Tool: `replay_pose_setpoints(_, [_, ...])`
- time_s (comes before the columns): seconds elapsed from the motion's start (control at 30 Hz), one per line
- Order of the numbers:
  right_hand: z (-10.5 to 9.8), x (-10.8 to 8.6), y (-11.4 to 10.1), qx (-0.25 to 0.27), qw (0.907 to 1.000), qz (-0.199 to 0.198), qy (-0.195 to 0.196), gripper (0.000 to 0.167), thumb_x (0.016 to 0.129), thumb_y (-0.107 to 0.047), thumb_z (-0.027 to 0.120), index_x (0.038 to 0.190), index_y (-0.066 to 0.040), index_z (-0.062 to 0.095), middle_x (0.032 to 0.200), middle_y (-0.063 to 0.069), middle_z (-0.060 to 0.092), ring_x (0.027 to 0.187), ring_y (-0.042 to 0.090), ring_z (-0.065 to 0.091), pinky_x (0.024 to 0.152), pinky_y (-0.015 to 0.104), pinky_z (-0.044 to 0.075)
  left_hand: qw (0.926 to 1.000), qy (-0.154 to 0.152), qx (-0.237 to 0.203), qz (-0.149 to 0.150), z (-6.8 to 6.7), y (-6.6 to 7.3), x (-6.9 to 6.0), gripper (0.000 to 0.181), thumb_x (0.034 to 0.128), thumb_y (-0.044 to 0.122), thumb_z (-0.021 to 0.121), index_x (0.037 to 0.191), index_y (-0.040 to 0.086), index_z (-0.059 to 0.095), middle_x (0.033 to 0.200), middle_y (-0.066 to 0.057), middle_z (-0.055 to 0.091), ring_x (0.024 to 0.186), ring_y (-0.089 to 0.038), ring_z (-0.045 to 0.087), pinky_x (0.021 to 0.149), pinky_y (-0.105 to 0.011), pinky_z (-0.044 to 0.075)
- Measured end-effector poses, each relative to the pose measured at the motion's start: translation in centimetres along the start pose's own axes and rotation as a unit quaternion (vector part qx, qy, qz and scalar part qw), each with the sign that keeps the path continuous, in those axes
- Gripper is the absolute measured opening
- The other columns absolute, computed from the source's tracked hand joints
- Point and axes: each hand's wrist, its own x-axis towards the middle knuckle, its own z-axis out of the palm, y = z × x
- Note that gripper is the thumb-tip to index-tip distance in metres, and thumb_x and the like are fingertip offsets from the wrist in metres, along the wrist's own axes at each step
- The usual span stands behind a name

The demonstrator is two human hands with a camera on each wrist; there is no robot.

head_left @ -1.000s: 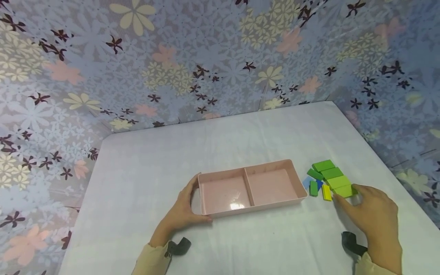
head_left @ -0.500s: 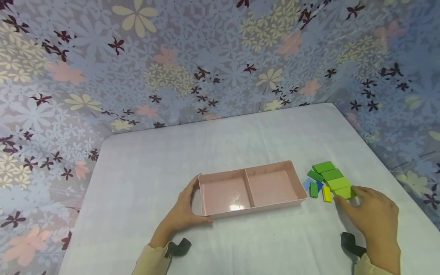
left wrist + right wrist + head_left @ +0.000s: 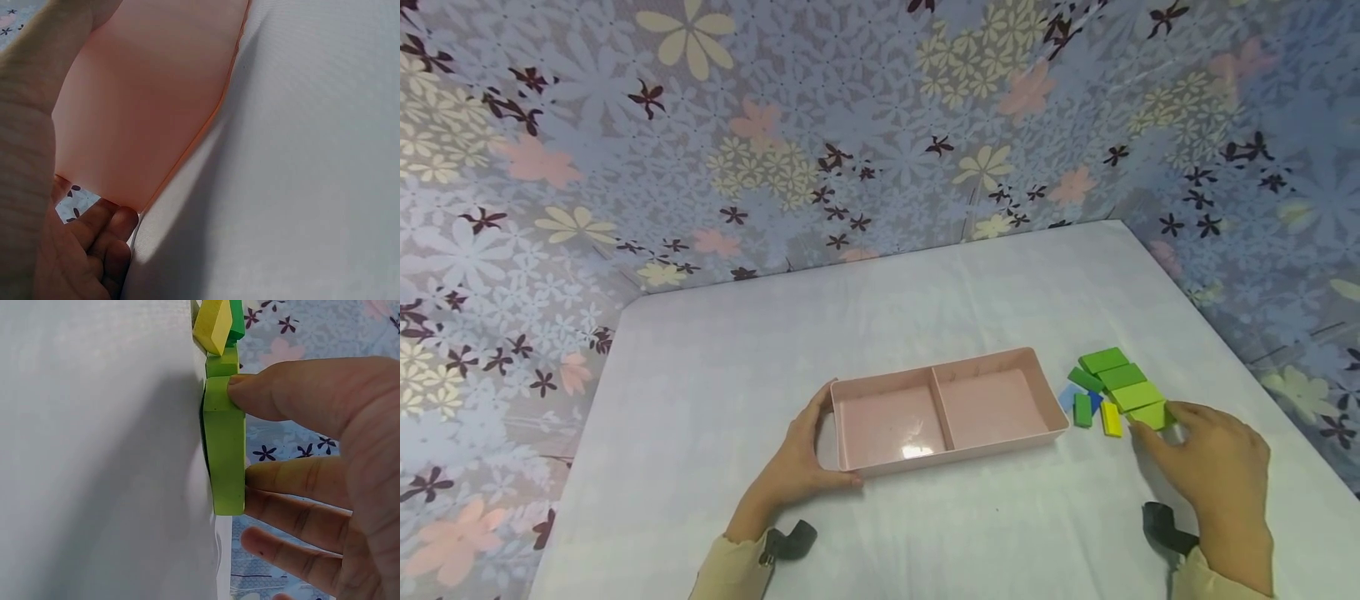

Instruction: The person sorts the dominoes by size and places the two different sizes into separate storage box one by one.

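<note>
My left hand [image 3: 801,454] grips the left end of a pink tray [image 3: 887,429], thumb along the front wall, fingers round the back corner. In the left wrist view the tray's end wall [image 3: 150,106] fills the space beside that hand. At the right, my right hand [image 3: 1217,458] pinches a light green block [image 3: 1150,415] lying at the near end of an overlapping row of green blocks [image 3: 1122,377]. In the right wrist view its thumb touches the block [image 3: 226,456] near one end, with fingertips by the other end.
Beside the row lie a yellow block [image 3: 1112,419], small green blocks [image 3: 1082,410], and blue pieces [image 3: 1096,402] near the tray's right end. A divider [image 3: 942,408] splits the tray into two compartments. White cloth [image 3: 737,350] covers the table; flowered fabric [image 3: 880,125] hangs behind.
</note>
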Motion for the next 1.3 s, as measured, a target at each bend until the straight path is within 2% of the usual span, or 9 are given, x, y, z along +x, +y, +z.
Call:
replay_pose_setpoints(0.17, [-0.2,0.2,-0.1,-0.011,0.9997,0.017,-0.013,0.073,0.087,-0.049,0.073,0.126,0.011,0.062,0.13,0.034,0.057,0.117,0.057,0.048,0.097,0.074,0.029,1.0,0.0,0.007,-0.002,-0.1,-0.1,0.0,0.137,0.0542,0.038,0.1,0.161,0.02,0.017,0.153,0.001,0.046,0.143,-0.024,0.04,0.118,-0.058,0.022])
replay_pose_setpoints(0.33, [-0.4,0.1,-0.4,-0.012,0.9997,0.021,0.001,0.071,0.084,-0.045,0.076,0.125,0.012,0.062,0.13,0.034,0.058,0.117,0.057,0.048,0.099,0.074,0.029,0.9997,-0.002,0.025,0.003,-0.3,-0.1,0.1,0.137,0.0553,0.042,0.099,0.162,0.017,0.016,0.153,0.001,0.046,0.142,-0.022,0.04,0.118,-0.056,0.023])
replay_pose_setpoints(0.6, [-0.9,0.2,-0.9,-0.005,0.9998,0.013,0.013,0.069,0.085,-0.041,0.077,0.128,0.01,0.06,0.133,0.033,0.056,0.12,0.056,0.045,0.102,0.072,0.026,0.9992,-0.002,0.037,0.012,-0.5,0.1,0.2,0.137,0.0549,0.041,0.099,0.162,0.016,0.016,0.152,0.0,0.047,0.142,-0.021,0.04,0.118,-0.055,0.023])
replay_pose_setpoints(0.8, [-1.3,0.2,-1.4,0.0,0.9998,0.005,0.018,0.068,0.085,-0.039,0.077,0.128,0.01,0.061,0.133,0.032,0.057,0.12,0.057,0.045,0.103,0.073,0.025,0.9992,0.0,0.039,0.012,-0.4,0.1,0.1,0.136,0.0555,0.041,0.098,0.162,0.017,0.017,0.152,-0.002,0.047,0.142,-0.024,0.04,0.117,-0.058,0.023])
replay_pose_setpoints(1.1, [-1.3,0.2,-1.5,-0.008,0.9999,0.003,0.009,0.069,0.085,-0.04,0.076,0.129,0.01,0.06,0.135,0.032,0.056,0.122,0.057,0.044,0.105,0.073,0.023,0.9994,-0.002,0.035,0.006,-0.3,-0.1,0.0,0.136,0.056,0.044,0.098,0.162,0.02,0.015,0.154,0.001,0.045,0.143,-0.025,0.038,0.117,-0.06,0.022])
replay_pose_setpoints(1.3, [-1.4,0.0,-1.5,0.003,0.9994,-0.012,0.033,0.066,0.083,-0.037,0.079,0.126,0.009,0.063,0.131,0.031,0.059,0.118,0.056,0.047,0.105,0.073,0.024,0.9992,-0.005,0.04,-0.001,-0.3,-0.1,0.0,0.136,0.0571,0.046,0.097,0.162,0.022,0.014,0.155,0.003,0.043,0.144,-0.024,0.037,0.118,-0.06,0.022])
